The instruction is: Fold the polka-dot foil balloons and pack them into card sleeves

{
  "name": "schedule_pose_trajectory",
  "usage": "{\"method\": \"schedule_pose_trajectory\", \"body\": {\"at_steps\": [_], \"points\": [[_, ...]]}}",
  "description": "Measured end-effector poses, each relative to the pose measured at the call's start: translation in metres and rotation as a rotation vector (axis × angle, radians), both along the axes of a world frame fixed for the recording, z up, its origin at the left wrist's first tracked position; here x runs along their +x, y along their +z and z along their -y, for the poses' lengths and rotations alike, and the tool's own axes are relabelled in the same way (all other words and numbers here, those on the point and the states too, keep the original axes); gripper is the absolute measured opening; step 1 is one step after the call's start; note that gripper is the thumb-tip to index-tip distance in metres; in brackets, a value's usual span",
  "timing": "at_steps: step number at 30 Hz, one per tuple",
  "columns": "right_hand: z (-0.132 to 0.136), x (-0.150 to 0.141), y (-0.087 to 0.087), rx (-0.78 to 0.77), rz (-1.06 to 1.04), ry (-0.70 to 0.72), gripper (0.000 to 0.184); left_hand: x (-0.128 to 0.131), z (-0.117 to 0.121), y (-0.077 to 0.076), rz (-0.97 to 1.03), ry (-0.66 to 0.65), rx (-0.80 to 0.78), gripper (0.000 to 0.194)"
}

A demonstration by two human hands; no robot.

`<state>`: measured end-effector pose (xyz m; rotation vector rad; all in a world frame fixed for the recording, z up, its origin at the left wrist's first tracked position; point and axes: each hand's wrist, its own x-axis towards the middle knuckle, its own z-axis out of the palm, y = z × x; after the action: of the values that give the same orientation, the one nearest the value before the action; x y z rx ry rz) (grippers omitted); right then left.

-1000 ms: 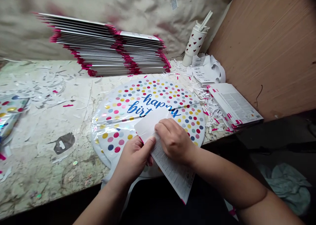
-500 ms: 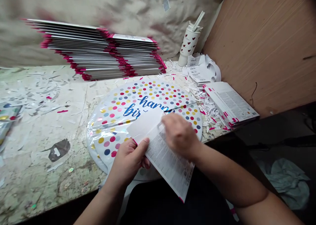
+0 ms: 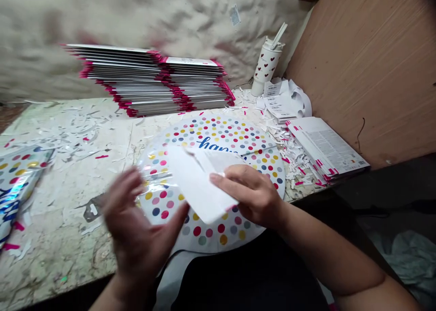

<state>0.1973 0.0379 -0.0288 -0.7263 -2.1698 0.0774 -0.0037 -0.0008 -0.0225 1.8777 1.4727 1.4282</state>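
White card [image 3: 199,188], one, plain face up, held over the middle of a flat, round, dotted balloon [image 3: 221,131]. Long axis: slanting from far left to near right; the far-left end narrow, the near end blunt with a rounded corner and a touch of pink at its right. Second white panel, partly covered, spreading from the card toward far right. Whether the card touches the balloon, cannot tell.

Right hand [image 3: 257,195]: grip closed, thumb on top, fingers at the card's right edge, card pinched between. Left hand [image 3: 138,229]: blurred, grip wide open, holding nothing; thumb tip just beside the card's left edge, contact uncertain.

Differences from half a second ago: printed face then uppermost, plain face now; near corner then hanging over the lap, now above the balloon's dots. Left hand then clasping the left edge, now off it; right hand then blurred over the print, now pinching the edge. Blue lettering: "bir" then legible, now covered; part of "happy" showing.

Table [image 3: 75,183], scuffed, bearing also: stack of pink-edged cards [image 3: 153,81], far left, leaning; tumbler [image 3: 267,67] with hearts, far right; label strip [image 3: 281,104], just nearer; printed cards [image 3: 330,147], right; paper scraps [image 3: 64,124], left; folded dotted packet [image 3: 20,172], left edge.
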Motion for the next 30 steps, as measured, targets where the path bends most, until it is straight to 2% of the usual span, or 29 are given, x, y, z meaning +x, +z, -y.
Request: {"method": "schedule_pose_trajectory", "body": {"at_steps": [1,2,3,6,9,11,13,16,18,19,21,24,26,28,30], "points": [[-0.005,0.004,-0.004,0.010,-0.032,0.067,0.034,-0.012,-0.002,-0.001,-0.156,0.050,0.176,0.076],[-0.009,0.008,-0.008,0.020,-0.034,0.116,0.033,-0.022,-0.004,-0.003,-0.316,0.034,0.291,0.070],[-0.011,0.013,-0.013,0.026,-0.002,0.141,0.032,-0.030,-0.005,-0.008,-0.459,-0.046,0.347,0.061],[-0.003,0.023,-0.036,0.054,0.186,0.143,0.030,-0.038,0.000,-0.035,-0.727,-0.367,0.319,0.041],[0.015,0.026,-0.058,0.084,0.306,0.148,0.020,-0.028,0.011,-0.063,-0.828,-0.457,0.278,0.036],[0.023,0.027,-0.066,0.007,0.328,0.146,0.014,-0.021,0.016,-0.072,-0.821,-0.475,0.227,0.033],[0.023,0.026,-0.067,-0.165,0.306,0.112,0.014,-0.014,0.015,-0.070,-0.746,-0.460,0.146,0.024],[0.011,0.021,-0.060,-0.445,0.271,-0.010,0.018,-0.004,0.002,-0.059,-0.648,-0.376,-0.083,0.013],[0.001,0.016,-0.054,-0.522,0.285,-0.108,0.014,0.001,-0.008,-0.054,-0.643,-0.297,-0.199,0.014],[-0.004,0.014,-0.052,-0.507,0.305,-0.135,0.019,0.004,-0.012,-0.053,-0.657,-0.259,-0.205,0.016],[-0.010,0.011,-0.052,-0.399,0.370,-0.118,0.028,0.005,-0.016,-0.057,-0.710,-0.252,-0.102,0.020],[-0.011,0.012,-0.056,-0.254,0.508,0.097,0.025,-0.003,-0.011,-0.067,-0.833,-0.404,0.129,0.030],[-0.007,0.017,-0.058,-0.247,0.578,0.197,0.031,-0.013,-0.002,-0.070,-0.936,-0.489,0.171,0.039],[0.000,0.021,-0.057,-0.267,0.621,0.197,0.040,-0.026,0.009,-0.067,-1.016,-0.503,0.150,0.048],[0.008,0.019,-0.054,-0.282,0.677,0.130,0.042,-0.035,0.021,-0.060,-1.017,-0.491,0.145,0.048]]}}
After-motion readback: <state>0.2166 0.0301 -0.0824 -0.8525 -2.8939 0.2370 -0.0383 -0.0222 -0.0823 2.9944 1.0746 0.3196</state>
